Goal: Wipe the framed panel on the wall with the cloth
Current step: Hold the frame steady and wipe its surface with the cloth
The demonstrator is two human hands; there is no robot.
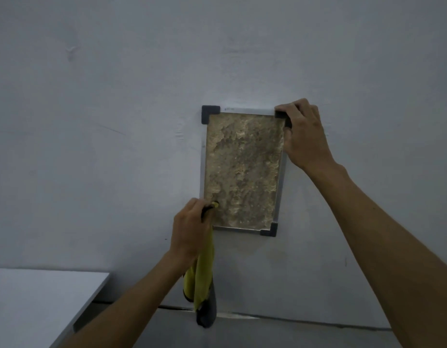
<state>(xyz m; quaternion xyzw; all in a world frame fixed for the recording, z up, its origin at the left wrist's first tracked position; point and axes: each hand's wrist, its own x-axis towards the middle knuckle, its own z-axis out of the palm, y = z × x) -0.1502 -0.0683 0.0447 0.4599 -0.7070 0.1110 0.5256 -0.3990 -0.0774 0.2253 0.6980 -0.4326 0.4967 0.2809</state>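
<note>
A framed panel hangs on the pale wall, with a rough tan and grey surface, a silver frame and dark corner caps. My right hand grips its upper right corner, fingers curled over the cap. My left hand is at the panel's lower left corner, closed on a yellow cloth with a dark grey side. A bit of the cloth touches the panel by my fingers. Most of it hangs down below my hand. The lower left corner cap is hidden behind my left hand.
A white table stands at the lower left, its corner close to my left forearm. The wall around the panel is bare. A seam runs along the wall's foot under the panel.
</note>
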